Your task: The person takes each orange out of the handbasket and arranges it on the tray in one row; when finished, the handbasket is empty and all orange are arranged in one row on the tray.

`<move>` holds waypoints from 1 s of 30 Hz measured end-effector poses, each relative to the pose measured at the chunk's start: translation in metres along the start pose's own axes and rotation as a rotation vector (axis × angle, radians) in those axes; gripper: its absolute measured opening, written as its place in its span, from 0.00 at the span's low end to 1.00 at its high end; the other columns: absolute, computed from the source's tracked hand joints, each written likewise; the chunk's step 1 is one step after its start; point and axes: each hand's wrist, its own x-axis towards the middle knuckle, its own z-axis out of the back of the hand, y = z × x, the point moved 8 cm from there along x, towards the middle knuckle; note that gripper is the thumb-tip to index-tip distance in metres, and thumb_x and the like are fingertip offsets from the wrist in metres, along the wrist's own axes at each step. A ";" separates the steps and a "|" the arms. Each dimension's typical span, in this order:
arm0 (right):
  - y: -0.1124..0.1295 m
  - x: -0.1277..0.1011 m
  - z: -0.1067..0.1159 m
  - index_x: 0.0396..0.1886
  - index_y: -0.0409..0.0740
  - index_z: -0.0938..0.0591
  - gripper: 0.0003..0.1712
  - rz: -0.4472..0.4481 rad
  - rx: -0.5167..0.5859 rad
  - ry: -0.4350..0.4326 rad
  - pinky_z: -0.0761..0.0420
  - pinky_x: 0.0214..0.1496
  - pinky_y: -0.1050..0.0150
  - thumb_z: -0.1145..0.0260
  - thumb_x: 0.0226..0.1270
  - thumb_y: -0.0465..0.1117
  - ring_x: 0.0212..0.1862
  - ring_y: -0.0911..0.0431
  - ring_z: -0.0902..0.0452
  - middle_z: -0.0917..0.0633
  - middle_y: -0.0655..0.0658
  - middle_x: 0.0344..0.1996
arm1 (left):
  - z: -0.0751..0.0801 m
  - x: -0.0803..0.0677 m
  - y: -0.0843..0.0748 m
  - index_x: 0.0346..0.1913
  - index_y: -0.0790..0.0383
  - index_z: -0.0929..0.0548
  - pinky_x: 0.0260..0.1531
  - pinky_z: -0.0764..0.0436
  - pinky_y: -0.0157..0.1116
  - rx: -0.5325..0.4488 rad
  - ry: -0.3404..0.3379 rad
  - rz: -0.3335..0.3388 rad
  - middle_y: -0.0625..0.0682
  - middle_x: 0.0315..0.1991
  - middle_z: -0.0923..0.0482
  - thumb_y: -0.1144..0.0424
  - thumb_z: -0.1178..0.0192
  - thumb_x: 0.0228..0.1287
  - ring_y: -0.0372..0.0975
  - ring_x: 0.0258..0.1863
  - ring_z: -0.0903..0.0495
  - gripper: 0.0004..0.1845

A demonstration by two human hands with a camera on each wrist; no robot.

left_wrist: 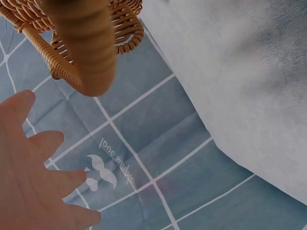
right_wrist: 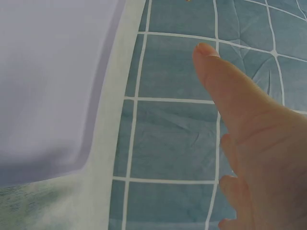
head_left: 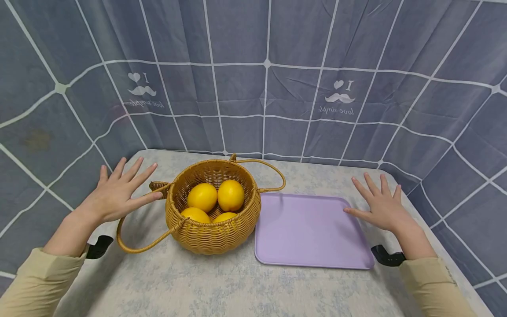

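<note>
Left hand (head_left: 115, 196): fingers spread wide, holding nothing, hovering just beside the basket's near handle (head_left: 134, 244). Wicker basket (head_left: 214, 207): centre-left on the counter (head_left: 222, 281), holding four lemons (head_left: 202, 197) (likely firm, fairly weighty together); weave looks stiff and grippy, best taken by its two loop handles. Lilac tray (head_left: 310, 231): touching the basket's right side, flat, probably light and slick. Right hand (head_left: 382, 207): fingers splayed, empty, at the tray's right edge. Counter edge close on the right; open room in front.

Pale floral-clothed table (head_left: 222, 281), wicker basket (head_left: 214, 233) at centre, lilac tray (head_left: 309, 233) just beside it
</note>
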 end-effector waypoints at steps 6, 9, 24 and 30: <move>0.001 0.000 0.002 0.76 0.55 0.58 0.56 -0.001 0.007 0.004 0.74 0.55 0.24 0.41 0.57 0.70 0.68 0.30 0.79 0.58 0.32 0.72 | 0.000 0.001 -0.001 0.75 0.43 0.60 0.53 0.83 0.65 -0.005 0.005 0.006 0.59 0.74 0.70 0.34 0.54 0.64 0.64 0.68 0.75 0.43; 0.001 0.000 0.001 0.76 0.56 0.59 0.56 -0.001 0.009 0.008 0.73 0.55 0.24 0.42 0.57 0.70 0.68 0.30 0.79 0.58 0.32 0.72 | 0.001 0.002 -0.002 0.75 0.44 0.60 0.53 0.83 0.65 0.005 0.007 0.006 0.60 0.74 0.70 0.34 0.54 0.64 0.65 0.67 0.75 0.43; 0.014 0.005 0.008 0.76 0.58 0.62 0.54 0.054 0.187 0.060 0.74 0.57 0.26 0.41 0.62 0.65 0.69 0.34 0.81 0.63 0.37 0.73 | 0.035 0.001 -0.014 0.75 0.43 0.58 0.55 0.83 0.62 0.018 -0.051 -0.045 0.57 0.74 0.70 0.37 0.52 0.65 0.63 0.69 0.73 0.42; 0.035 0.016 0.019 0.76 0.59 0.61 0.53 0.087 0.252 0.086 0.68 0.60 0.27 0.41 0.62 0.65 0.69 0.37 0.81 0.63 0.38 0.73 | 0.051 0.003 -0.030 0.75 0.42 0.59 0.59 0.79 0.61 -0.028 -0.087 -0.082 0.54 0.74 0.71 0.39 0.50 0.66 0.58 0.70 0.73 0.42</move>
